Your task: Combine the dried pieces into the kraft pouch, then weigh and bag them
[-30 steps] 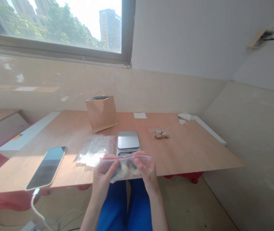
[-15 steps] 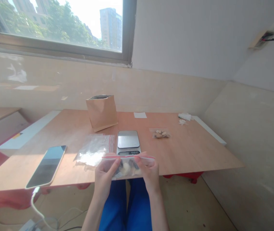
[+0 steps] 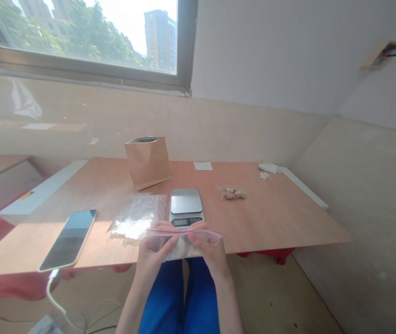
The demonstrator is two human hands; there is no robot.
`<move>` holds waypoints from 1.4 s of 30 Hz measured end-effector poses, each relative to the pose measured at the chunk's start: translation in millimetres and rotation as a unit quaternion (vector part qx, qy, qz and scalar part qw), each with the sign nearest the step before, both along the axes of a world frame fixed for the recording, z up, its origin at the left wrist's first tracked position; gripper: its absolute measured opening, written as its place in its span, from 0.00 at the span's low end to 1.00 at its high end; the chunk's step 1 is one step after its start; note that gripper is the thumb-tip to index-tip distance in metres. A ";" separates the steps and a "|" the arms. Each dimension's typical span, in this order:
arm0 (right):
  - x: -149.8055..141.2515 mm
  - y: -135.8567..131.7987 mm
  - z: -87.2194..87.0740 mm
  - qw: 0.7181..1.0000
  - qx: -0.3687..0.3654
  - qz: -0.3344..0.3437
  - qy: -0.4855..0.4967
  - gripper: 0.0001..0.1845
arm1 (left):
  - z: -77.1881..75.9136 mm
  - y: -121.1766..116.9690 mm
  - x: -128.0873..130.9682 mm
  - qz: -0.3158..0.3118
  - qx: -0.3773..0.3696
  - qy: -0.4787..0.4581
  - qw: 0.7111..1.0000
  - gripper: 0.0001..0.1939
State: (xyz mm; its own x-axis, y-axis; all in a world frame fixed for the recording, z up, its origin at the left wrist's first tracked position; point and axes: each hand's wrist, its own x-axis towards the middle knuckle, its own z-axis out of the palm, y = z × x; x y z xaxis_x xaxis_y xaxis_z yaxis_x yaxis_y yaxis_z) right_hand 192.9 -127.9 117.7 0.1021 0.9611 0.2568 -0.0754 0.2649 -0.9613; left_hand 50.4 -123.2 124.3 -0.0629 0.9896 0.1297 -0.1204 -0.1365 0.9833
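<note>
Both hands hold one clear zip bag (image 3: 207, 236) with a red seal strip, just past the near edge of the wooden table (image 3: 274, 218). Pale and dark nuts show inside it. My left hand (image 3: 154, 255) pinches the bag's left part near the seal, thumb on top. My right hand (image 3: 209, 250) pinches it near the middle, thumbs close together. A small digital scale (image 3: 185, 204) with a steel pan sits just behind the bag. Left of the scale lies a stack of empty zip bags (image 3: 135, 220).
A brown paper pouch (image 3: 148, 161) stands open at the back. A small filled bag of nuts (image 3: 232, 192) lies right of the scale. A phone (image 3: 68, 239) on a white cable rests at the left. Paper scraps (image 3: 266, 169) sit far right.
My right thumb has slid left along the red seal toward the left hand. The bag has shifted slightly and is now more bunched between the fingers.
</note>
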 end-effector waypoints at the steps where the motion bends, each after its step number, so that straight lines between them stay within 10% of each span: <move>1: -0.4 -0.2 0.6 1.000 0.004 -0.002 -0.001 0.08 | -0.2 -0.5 0.6 0.000 0.005 0.003 1.000 0.13; 10: -4.4 0.0 -0.8 0.998 0.050 -0.041 -0.007 0.06 | -9.2 -3.8 11.5 0.087 0.000 -0.024 0.996 0.11; 29: -15.8 2.4 -6.6 0.997 0.057 -0.061 -0.004 0.06 | -11.2 -1.2 11.1 0.052 0.035 0.061 0.996 0.11; 42: -9.0 4.9 -20.6 0.985 -0.106 -0.077 0.114 0.34 | -16.0 1.3 16.1 0.051 -0.129 -0.124 0.982 0.17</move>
State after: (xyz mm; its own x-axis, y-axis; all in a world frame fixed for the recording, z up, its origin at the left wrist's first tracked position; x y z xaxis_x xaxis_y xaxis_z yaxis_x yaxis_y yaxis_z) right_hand 183.9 -123.0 97.1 0.2831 0.9591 0.0050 -0.2702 0.0848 -0.9591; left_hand 66.5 -121.9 108.3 -0.1607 0.9745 -0.1569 -0.3600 0.0902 0.9286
